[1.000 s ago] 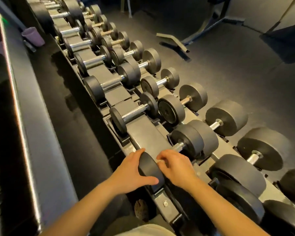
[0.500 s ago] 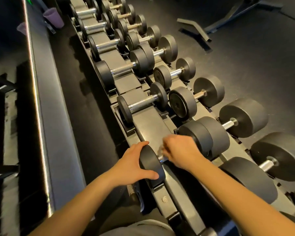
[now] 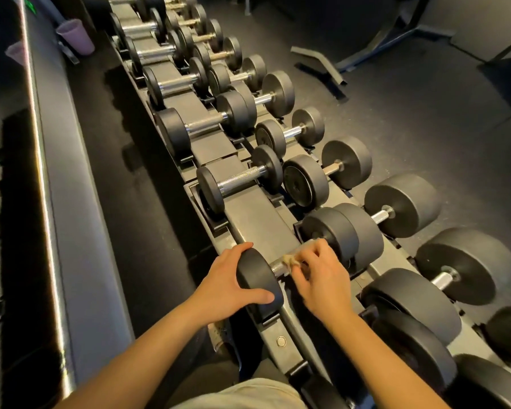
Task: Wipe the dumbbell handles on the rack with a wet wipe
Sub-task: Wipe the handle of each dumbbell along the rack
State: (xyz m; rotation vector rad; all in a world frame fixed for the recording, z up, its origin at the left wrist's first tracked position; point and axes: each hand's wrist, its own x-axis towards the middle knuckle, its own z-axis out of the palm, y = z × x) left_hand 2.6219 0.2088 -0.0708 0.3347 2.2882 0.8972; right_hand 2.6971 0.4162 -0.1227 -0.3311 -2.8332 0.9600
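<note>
On the rack [image 3: 254,219], the left hand [image 3: 227,286] grips the heavy dumbbell [image 3: 258,278] by its head, steadying it, while the right hand [image 3: 322,276] pinches the limp wet wipe [image 3: 289,260] round the steel handle [image 3: 278,268] — best wiped where it lies

Left grip [image 3: 227,287] cupped wide with thumb spread, right grip [image 3: 322,277] curled knuckles-up in a fingertip pinch.

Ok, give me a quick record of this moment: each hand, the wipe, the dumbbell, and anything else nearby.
left hand: grips the left head of the dumbbell
right hand: pinches the wet wipe
wet wipe: against the handle, blurred
dumbbell: lying on the rack
other: purple cup, far end, left of the rack
</note>
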